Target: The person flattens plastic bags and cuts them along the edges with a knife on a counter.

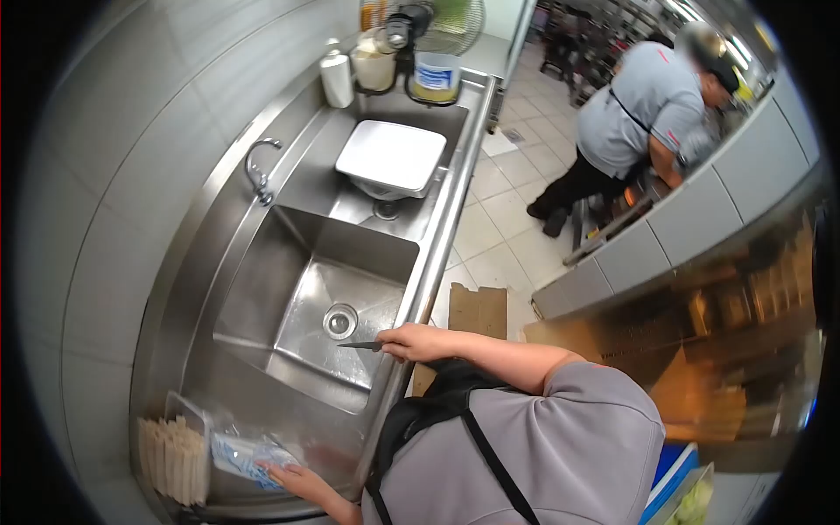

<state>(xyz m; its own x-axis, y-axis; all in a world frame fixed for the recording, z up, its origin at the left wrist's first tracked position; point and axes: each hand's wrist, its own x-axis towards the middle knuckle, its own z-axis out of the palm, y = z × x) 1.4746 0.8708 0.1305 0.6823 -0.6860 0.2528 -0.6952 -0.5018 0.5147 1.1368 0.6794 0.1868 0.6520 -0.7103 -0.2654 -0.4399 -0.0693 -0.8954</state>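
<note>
My right hand [407, 341] is closed around the handle of a small knife [359, 345], whose blade points left above the near sink basin [350, 293]. My left hand [297, 479] is at the right end of a clear plastic package with blue print [245, 457], its fingers bent on the edge. The package lies on the steel drainboard [297, 429]. Beside it stands a clear container [207, 437] packed with pale, stick-shaped pieces [171, 455]; what they are I cannot tell.
A curved faucet [260, 171] rises behind the basins. A white-lidded tub [391, 157] sits in the far basin. Beyond it are a white bottle [336, 77], a labelled tub [435, 77] and a fan [451, 26]. A co-worker [639, 114] bends over a counter across the tiled aisle.
</note>
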